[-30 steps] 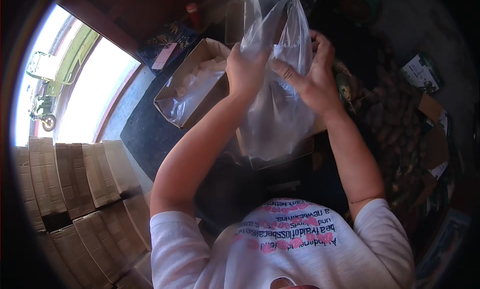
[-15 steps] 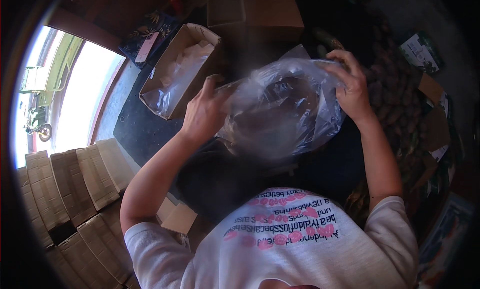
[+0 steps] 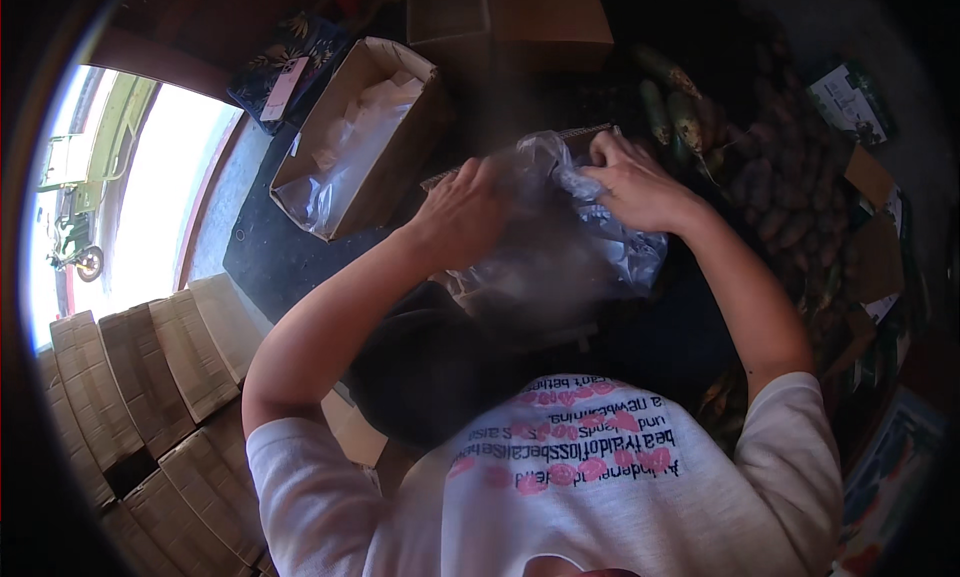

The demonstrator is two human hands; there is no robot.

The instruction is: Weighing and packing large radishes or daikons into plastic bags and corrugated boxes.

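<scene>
A clear plastic bag (image 3: 635,252) lies in a cardboard box in front of my body; the box's far rim (image 3: 590,132) shows above it. My right hand (image 3: 640,189) bends over the right far side, its fingers closed on the bag's bunched edge. At the left side my left hand (image 3: 462,215) has its fingers curled together over the bag and rim; their tips are partly hidden. A blurred haze covers the middle, so what lies inside the bag cannot be made out.
An open carton (image 3: 350,142) with clear bags stands at the left, beside a phone (image 3: 285,89) on a dark patterned item. Another carton (image 3: 550,27) sits at the back. Long vegetables (image 3: 685,117) and a heap of brownish produce (image 3: 785,187) lie right. Flattened cartons (image 3: 140,377) are stacked lower left.
Both hands have come down and closer together. The bag, earlier held up wide between them, has sunk into the box, and the box's far rim now shows.
</scene>
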